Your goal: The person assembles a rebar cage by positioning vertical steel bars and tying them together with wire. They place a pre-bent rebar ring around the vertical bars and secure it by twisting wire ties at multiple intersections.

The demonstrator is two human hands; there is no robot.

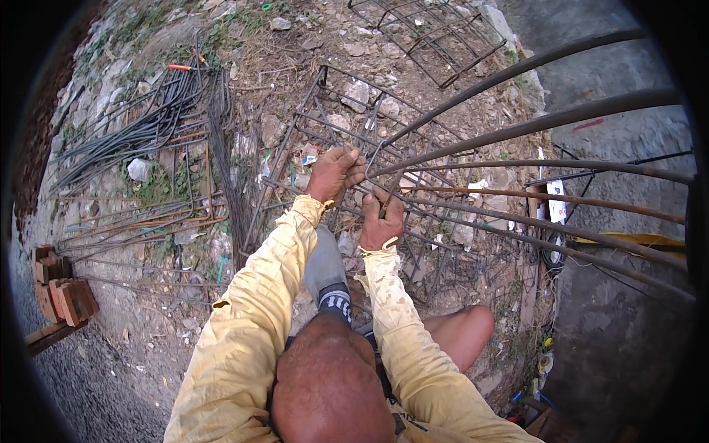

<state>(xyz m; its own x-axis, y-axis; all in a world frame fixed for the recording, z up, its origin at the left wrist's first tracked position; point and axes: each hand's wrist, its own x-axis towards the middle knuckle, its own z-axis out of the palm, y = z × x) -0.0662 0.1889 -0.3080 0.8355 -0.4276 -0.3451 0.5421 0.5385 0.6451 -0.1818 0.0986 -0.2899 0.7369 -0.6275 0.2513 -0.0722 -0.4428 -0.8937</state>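
Note:
Several long ribbed steel bars (546, 122) run in from the right and converge in front of me. A bent steel stirrup (374, 159) loops around their near ends. My left hand (336, 176) is closed, its fingertips pinching at the stirrup's left side. Just below the bar ends, my right hand (382, 221) is closed with thumb and fingers bent inward. What lies between its fingertips is hidden. Beneath both hands, a frame of thin steel rods (317, 118) rests on the ground.
Cut rods (140, 140) lie piled at the left, next to a dark wire bundle (225, 177). Red bricks (70, 301) stand at the far left. Another rod cage (436, 37) lies at the top. The ground is stony, with a concrete strip (605, 354) at right.

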